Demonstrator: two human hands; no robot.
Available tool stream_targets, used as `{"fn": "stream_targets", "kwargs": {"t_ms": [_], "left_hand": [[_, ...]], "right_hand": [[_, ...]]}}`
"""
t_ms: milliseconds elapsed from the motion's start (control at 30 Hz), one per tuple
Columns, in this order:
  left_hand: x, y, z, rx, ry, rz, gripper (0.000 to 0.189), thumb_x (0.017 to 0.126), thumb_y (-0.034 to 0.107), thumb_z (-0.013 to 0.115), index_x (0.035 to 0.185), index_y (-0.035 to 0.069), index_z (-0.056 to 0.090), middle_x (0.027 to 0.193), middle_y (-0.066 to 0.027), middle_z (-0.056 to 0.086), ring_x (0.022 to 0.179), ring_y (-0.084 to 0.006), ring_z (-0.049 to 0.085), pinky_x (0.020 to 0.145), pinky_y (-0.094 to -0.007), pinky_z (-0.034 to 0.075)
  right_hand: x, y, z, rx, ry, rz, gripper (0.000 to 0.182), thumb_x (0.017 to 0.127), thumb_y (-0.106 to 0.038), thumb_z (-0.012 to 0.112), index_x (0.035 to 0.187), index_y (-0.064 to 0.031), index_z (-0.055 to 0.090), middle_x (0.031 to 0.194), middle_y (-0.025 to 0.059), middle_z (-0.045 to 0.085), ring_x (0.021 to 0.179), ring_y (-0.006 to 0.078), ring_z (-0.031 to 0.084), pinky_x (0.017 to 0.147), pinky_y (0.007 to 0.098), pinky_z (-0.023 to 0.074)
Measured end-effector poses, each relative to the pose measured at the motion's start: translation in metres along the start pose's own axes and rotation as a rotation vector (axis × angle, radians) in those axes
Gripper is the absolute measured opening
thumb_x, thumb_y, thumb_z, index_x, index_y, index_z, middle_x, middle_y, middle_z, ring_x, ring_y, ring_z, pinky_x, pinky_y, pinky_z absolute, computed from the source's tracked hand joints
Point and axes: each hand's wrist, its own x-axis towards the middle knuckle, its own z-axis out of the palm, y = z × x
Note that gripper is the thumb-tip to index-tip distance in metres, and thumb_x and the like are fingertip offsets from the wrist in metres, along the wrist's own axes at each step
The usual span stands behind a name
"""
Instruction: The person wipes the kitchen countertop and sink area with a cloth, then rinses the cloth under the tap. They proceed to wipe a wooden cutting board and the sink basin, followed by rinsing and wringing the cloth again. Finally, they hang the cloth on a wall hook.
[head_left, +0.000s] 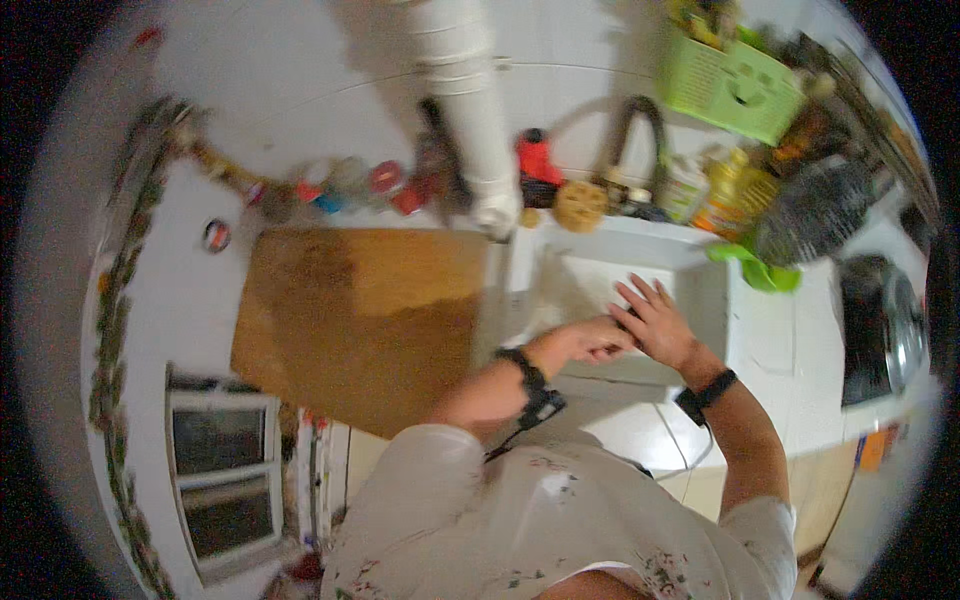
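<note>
Both hands are together above a white sink (697, 274). My left hand (600, 337) has its fingers curled in, and their tips point to the right. Against it, from the right, comes my right hand (660, 326), its fingers spread and pointing up and to the left. A small dark patch shows where the two hands meet; whether it is a thing or a shadow, I cannot tell. Black straps with small devices circle both wrists. Behind the sink, a dark curved faucet (660, 135) rises near the wall.
A brown wooden board (405, 300) lies left of the sink. A white pipe (469, 112) comes down behind it. Bottles (724, 195), a green basket (739, 82) and a bright green item (772, 276) are at the right. A lidded pan (881, 330) is farther right.
</note>
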Motion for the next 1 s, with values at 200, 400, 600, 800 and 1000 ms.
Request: {"fn": "stream_targets", "kwargs": {"t_ms": [200, 400, 600, 800, 1000], "left_hand": [[0.025, 0.016, 0.028, 0.287, 0.102, -0.4, 0.034, 0.066, 0.022, 0.065, 0.05, 0.012, 0.037, 0.048, 0.0026, 0.034, 0.039, -0.0092, 0.028, 0.035, -0.0251, 0.023], [0.08, -0.026, 0.021, 1.047, 0.521, -0.08, 0.026, 0.056, 0.018, 0.068, 0.076, 0.001, 0.064, 0.075, -0.0166, 0.063, 0.074, -0.0296, 0.062, 0.063, -0.0413, 0.048], [0.091, -0.022, 0.032, 1.444, 0.85, 0.07, 0.015, 0.067, 0.018, 0.058, 0.074, 0.006, 0.064, 0.072, -0.0115, 0.064, 0.07, -0.0278, 0.063, 0.06, -0.0398, 0.049], [0.123, -0.018, 0.04, 1.556, 0.875, 0.138, 0.016, 0.071, 0.019, 0.052, 0.072, 0.007, 0.062, 0.072, -0.0109, 0.064, 0.068, -0.0265, 0.063, 0.055, -0.0393, 0.049], [0.122, 0.005, 0.055, 1.652, 0.786, 0.137, 0.015, 0.071, 0.019, 0.053, 0.077, 0.007, 0.06, 0.069, -0.011, 0.062, 0.066, -0.0282, 0.063, 0.049, -0.0408, 0.049]], "right_hand": [[-0.027, 0.012, 0.02, 0.24, -0.12, 0.001, 0.047, 0.075, -0.017, 0.056, 0.119, -0.0073, 0.046, 0.11, 0.0158, 0.052, 0.088, 0.0326, 0.055, 0.077, 0.0391, 0.0468], [-0.039, 0.038, 0.055, 0.151, -0.187, 0.164, 0.042, 0.078, -0.014, 0.052, 0.118, -0.0069, 0.043, 0.085, 0.0167, 0.059, 0.069, 0.0345, 0.059, 0.061, 0.0441, 0.0488], [-0.049, 0.069, 0.09, 0.32, -0.199, 0.362, 0.035, 0.064, -0.005, 0.061, 0.097, -0.0056, 0.05, 0.078, 0.018, 0.06, 0.072, 0.0364, 0.058, 0.058, 0.0397, 0.0468], [-0.089, 0.104, 0.132, 1.049, 0.009, 0.401, 0.022, 0.066, -0.007, 0.057, 0.087, -0.0065, 0.051, 0.063, 0.0038, 0.054, 0.045, 0.0189, 0.05, 0.04, 0.0318, 0.0397], [-0.093, 0.072, 0.062, 1.687, -0.251, 1.101, 0.011, 0.067, -0.01, 0.053, 0.077, -0.0105, 0.049, 0.054, -0.0023, 0.042, 0.033, 0.007, 0.03, 0.026, 0.0231, 0.0222]]}}
